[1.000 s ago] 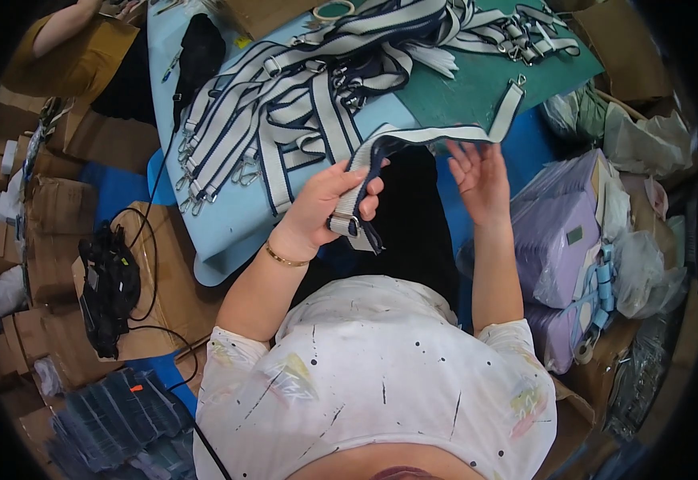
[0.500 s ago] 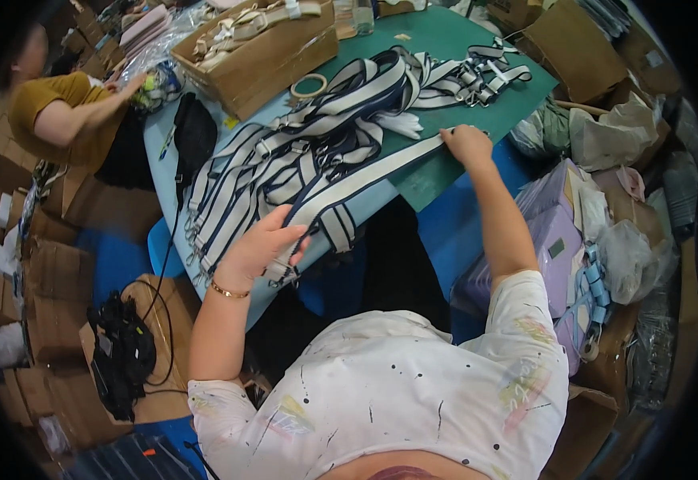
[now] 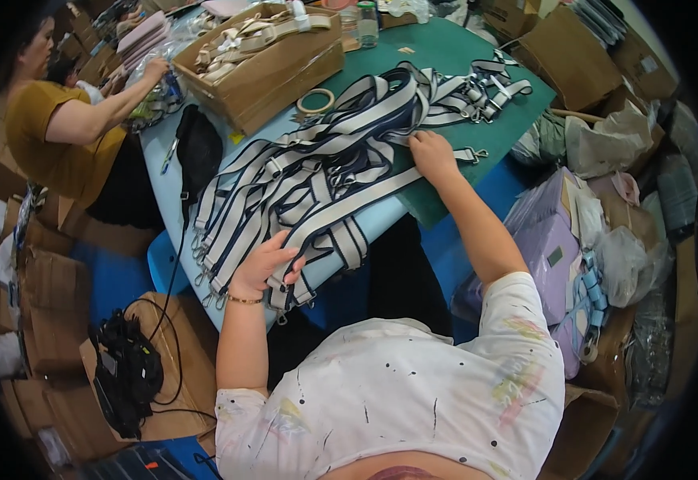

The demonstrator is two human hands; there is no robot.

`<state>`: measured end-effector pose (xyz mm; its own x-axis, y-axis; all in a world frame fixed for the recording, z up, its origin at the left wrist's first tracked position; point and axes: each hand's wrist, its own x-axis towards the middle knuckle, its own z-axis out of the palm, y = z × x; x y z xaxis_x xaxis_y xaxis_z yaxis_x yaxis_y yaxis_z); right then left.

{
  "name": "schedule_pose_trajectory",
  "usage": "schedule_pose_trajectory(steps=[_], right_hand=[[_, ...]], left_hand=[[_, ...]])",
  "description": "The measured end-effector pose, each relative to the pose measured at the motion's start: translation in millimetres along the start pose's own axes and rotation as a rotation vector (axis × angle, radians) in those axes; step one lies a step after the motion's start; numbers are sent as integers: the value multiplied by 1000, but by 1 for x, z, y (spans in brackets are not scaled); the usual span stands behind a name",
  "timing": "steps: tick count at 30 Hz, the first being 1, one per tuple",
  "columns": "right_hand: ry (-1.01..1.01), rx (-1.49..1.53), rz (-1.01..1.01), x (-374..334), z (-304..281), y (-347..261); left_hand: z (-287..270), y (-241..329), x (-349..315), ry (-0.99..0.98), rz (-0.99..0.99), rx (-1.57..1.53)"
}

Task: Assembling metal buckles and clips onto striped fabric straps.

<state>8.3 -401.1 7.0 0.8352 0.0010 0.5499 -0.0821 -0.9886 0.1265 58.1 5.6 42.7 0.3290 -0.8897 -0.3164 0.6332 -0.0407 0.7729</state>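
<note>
A heap of white webbing straps with navy edges (image 3: 341, 144) and metal hooks spreads over the table. My left hand (image 3: 267, 268) is closed around one strap near the front edge. That strap (image 3: 357, 200) runs up to the right, passing beneath my right hand, and its end with a metal snap hook (image 3: 481, 154) lies on the green surface. My right hand (image 3: 435, 156) has its fingers bent and pinched on a strap at the right side of the heap; its fingertips are partly hidden.
Around the heap are a cardboard box of beige straps (image 3: 277, 60), a tape roll (image 3: 315, 101), a black pouch (image 3: 198, 144) and a glass jar (image 3: 367, 24). A co-worker in a mustard top (image 3: 61, 144) handles items at left. Purple bags (image 3: 537, 248) and cartons stand at right.
My right hand has let go of the strap's end and moved left to the heap. The hook end now lies on the table. The co-worker's hand has risen.
</note>
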Motion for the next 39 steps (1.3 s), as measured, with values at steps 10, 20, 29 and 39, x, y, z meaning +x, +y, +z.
schedule_pose_trajectory(steps=[10, 20, 29, 39], right_hand=[[-81, 34, 27, 13, -16, 3], [-138, 8, -24, 16, -13, 12], [-295, 269, 152, 13, -24, 21], [-69, -80, -128, 15, -12, 17]], left_hand=[[1, -1, -2, 5, 39, 4], [-1, -4, -4, -4, 47, -24], [0, -4, -4, -28, 54, -24], [1, -4, -4, -25, 64, -1]])
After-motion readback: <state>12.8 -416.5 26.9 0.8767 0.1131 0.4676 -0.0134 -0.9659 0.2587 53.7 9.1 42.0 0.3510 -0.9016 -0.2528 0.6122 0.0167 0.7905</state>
